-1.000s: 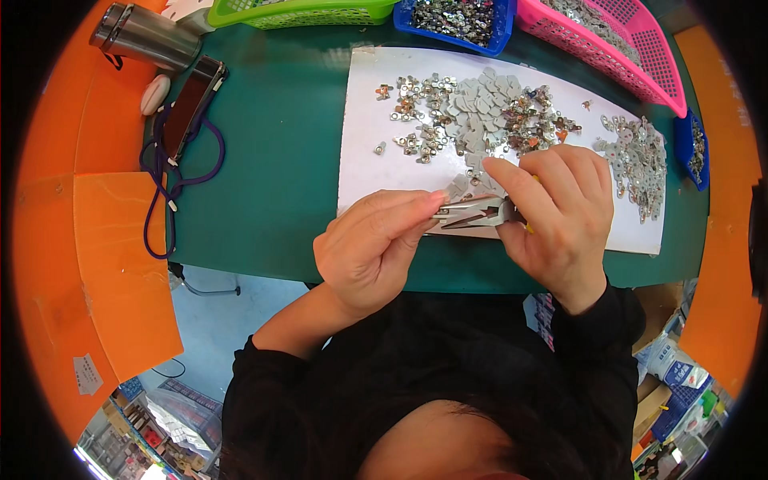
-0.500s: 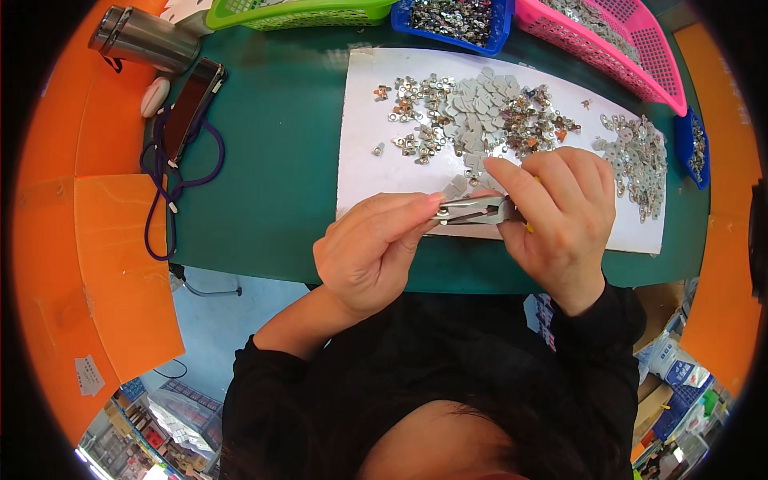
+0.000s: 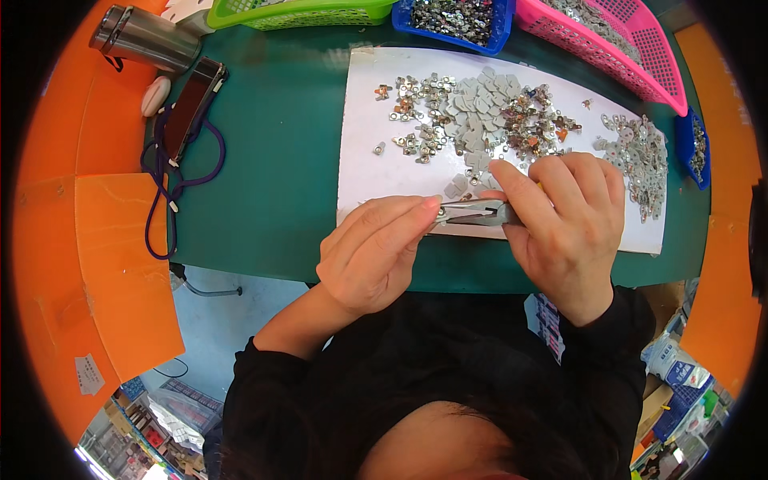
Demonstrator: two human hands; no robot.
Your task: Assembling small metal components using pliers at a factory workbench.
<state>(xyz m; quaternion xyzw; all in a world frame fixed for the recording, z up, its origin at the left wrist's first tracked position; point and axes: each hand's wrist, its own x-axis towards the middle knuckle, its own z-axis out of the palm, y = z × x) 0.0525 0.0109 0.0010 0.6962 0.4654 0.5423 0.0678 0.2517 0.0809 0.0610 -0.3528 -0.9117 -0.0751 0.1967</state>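
Note:
My right hand is wrapped round the handles of a pair of pliers, whose jaws point left. At the jaw tips, my left hand pinches a small metal part, mostly hidden by the thumb and fingers. Both hands are over the near edge of a white board. Just beyond them lie a heap of flat grey pieces, small shiny metal parts to its left and a mixed silver and copper-coloured pile to its right.
Clear or whitish small parts lie at the board's right. Along the far side stand a green basket, a blue bin and a pink basket. A small blue tray, steel flask and corded phone also sit around the green table.
Both hands and the pliers have shifted slightly to the right. The pliers' jaws look closer together around the part, and the right-hand fingers have moved a little.

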